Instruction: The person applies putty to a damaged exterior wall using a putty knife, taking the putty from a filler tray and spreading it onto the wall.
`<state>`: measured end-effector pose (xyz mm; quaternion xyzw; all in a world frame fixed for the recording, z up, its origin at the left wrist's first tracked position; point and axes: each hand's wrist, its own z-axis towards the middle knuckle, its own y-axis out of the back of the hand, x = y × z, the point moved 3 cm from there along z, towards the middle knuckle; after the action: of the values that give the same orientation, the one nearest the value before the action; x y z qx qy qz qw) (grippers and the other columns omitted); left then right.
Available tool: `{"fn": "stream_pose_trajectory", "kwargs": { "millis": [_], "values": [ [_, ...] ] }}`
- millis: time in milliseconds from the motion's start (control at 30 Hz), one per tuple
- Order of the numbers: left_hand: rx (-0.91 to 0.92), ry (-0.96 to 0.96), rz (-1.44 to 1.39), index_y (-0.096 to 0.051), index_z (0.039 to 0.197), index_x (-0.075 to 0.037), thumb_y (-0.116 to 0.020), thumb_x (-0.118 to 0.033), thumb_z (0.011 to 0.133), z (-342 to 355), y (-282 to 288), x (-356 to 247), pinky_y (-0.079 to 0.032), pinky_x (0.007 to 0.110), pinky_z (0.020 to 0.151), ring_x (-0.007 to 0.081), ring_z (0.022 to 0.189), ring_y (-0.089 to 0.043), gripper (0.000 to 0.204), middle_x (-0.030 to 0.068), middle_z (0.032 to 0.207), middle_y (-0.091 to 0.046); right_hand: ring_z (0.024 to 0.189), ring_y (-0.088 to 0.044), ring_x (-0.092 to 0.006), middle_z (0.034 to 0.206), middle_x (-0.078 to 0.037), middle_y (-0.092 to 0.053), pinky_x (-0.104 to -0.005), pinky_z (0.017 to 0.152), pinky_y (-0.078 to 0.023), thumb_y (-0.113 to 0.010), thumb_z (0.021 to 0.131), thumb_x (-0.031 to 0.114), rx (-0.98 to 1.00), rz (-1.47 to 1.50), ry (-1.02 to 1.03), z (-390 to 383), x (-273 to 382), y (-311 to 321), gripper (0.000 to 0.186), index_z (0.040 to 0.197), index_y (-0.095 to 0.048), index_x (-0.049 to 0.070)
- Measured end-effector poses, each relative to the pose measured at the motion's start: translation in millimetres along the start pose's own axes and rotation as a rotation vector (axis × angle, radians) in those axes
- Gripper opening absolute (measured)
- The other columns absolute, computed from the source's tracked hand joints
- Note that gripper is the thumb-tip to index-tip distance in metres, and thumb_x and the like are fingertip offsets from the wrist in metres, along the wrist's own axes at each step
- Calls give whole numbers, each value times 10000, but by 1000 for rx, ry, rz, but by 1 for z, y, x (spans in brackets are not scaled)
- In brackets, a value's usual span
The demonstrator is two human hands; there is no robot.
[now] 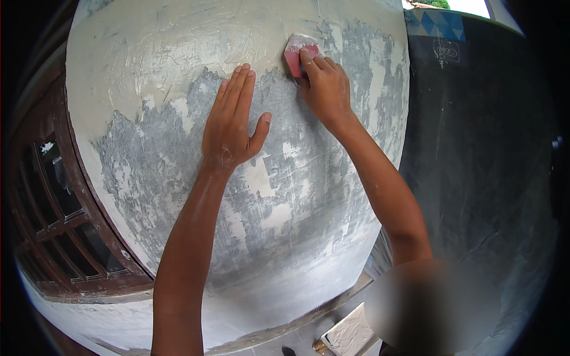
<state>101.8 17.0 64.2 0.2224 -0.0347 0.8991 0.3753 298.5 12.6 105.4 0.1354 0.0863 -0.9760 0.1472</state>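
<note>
My left hand (231,121) lies flat against the wall (267,184), fingers stretched upward and thumb out to the right, holding nothing. Higher up and to the right, my right hand (325,86) grips a small pink putty scraper (293,58) and presses it to the wall. Whitish paste covers the scraper's upper edge. Smooth, wet-looking cream putty (178,44) coats the upper part of the wall, ending in a ragged border near my fingertips. Below that border the surface is patchy grey and white.
A brown wooden window frame (77,222) with dark panes borders the wall on the left. To the right hangs a dark sheet (475,148) with a blue patterned strip at its top. Low at the right, a tray of pale putty (350,333) stands near the wall's foot. A blurred patch hides part of the lower right.
</note>
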Motion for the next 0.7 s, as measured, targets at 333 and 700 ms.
{"fn": "stream_pose_trajectory", "kwargs": {
  "millis": [333,700],
  "values": [
    [-4,17,9,-358,1504,68,-503,-226,956,-8,2,6,-267,528,1202,383,1473,-353,639,255,1554,-398,877,-622,-279,875,-103,-620,-399,756,-476,-720,663,-4,100,214,55,-51,52,21,603,1257,-617,-12],
    [-48,9,-11,-362,1501,69,-434,-258,998,-6,3,8,-270,530,1198,387,1471,-355,605,255,1551,-402,859,-623,-258,876,-98,-635,-388,787,-476,-648,763,36,41,1,152,-38,44,-10,486,1243,-626,-34]
  ]
}}
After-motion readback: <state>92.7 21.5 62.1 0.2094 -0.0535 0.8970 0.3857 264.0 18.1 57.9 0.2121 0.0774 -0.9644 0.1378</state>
